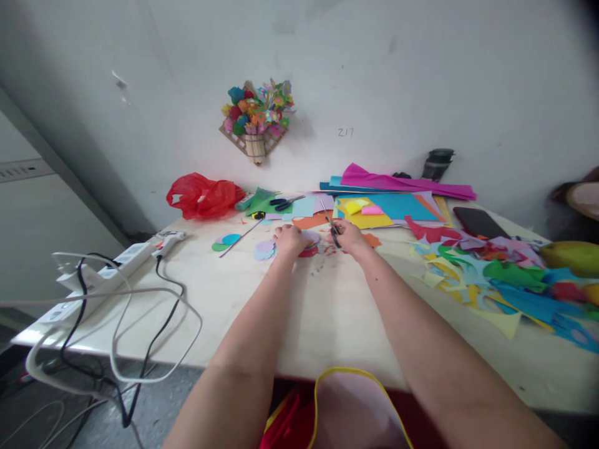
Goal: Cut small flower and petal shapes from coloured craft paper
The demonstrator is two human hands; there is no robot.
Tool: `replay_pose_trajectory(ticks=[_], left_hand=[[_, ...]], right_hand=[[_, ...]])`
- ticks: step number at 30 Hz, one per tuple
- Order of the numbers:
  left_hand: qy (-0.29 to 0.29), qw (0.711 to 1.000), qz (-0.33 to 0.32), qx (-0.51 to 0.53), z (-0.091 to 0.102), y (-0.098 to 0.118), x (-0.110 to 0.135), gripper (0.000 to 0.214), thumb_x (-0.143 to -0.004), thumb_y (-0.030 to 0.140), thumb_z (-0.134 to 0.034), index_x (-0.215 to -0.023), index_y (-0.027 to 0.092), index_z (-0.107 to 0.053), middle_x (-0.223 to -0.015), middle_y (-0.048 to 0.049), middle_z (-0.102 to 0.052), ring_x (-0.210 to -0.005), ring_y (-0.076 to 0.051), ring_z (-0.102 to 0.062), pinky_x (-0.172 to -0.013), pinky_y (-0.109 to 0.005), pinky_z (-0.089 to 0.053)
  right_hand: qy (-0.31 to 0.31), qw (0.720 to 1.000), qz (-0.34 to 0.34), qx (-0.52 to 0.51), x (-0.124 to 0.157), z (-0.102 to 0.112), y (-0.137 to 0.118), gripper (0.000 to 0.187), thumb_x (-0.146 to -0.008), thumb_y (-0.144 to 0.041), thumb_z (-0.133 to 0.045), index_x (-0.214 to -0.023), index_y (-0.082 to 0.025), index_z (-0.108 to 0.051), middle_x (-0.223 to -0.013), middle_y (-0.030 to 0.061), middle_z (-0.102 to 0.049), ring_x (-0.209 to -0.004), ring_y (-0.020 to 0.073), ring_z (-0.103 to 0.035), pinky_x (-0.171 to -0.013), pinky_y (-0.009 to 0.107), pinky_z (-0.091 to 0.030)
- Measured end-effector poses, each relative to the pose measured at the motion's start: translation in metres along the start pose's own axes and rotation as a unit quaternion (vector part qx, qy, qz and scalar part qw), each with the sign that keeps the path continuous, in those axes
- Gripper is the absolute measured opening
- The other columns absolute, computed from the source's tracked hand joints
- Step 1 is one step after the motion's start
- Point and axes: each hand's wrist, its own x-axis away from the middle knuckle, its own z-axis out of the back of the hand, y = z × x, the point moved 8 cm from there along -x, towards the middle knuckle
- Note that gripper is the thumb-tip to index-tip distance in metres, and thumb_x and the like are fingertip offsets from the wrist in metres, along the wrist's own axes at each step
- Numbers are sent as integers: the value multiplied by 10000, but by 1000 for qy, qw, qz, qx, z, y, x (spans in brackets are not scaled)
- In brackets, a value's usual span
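In the head view, my right hand is closed round a pair of scissors, blades pointing up and away from me. My left hand is low over the table with its fingers curled down; what lies under the fingertips is hidden. Just right of it are a round lilac paper piece and a red piece. Lilac and pale blue scalloped paper cutouts lie to its left. An orange paper flower sits beyond my right wrist. Small scraps are scattered between the hands.
Blue and green paper circles and a thin stick lie left. A red plastic bag, black-handled scissors and coloured sheets line the back. Paper offcuts and a phone are right; a power strip with cables is left.
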Motion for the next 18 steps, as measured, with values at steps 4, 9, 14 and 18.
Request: replay_pose_trajectory(ticks=[4,9,14,18], left_hand=[[-7,999,16,27,-6,-5,-2,489,-683,364,-880,-1130,219,-744,-1460,-185,-581,-1422,-421,-434,-1129,-507,-362],[16,997,11,76,-9,-9,-6,351,-643,278,-899,-957,215,-754,-1431,-178,-613,-1392,-414,-464,-1126,-525,-353],[68,986,6,149,-3,-14,-8,155,-669,202,-854,-676,220,-701,-1381,-120,-672,-1365,-388,-508,-1123,-513,-360],[114,970,-30,213,11,-12,-11,188,-741,174,-783,-607,208,-655,-1314,-116,-714,-1307,-331,-581,-1121,-435,-404]], right_hand=[[-1,999,-39,-2,-1,-1,6,333,-658,-239,-812,-983,-194,-754,-810,26,-743,-785,209,-711,-713,308,-561],[6,998,-46,29,-1,2,6,353,-693,-259,-820,-1035,-199,-761,-875,41,-775,-833,225,-735,-728,308,-570],[29,990,-64,121,4,14,-4,421,-749,-309,-820,-1155,-218,-754,-1032,61,-801,-964,242,-749,-799,309,-564],[10,965,-73,253,12,19,-22,368,-814,-344,-784,-1165,-233,-777,-1202,88,-780,-1145,273,-712,-895,312,-535]])
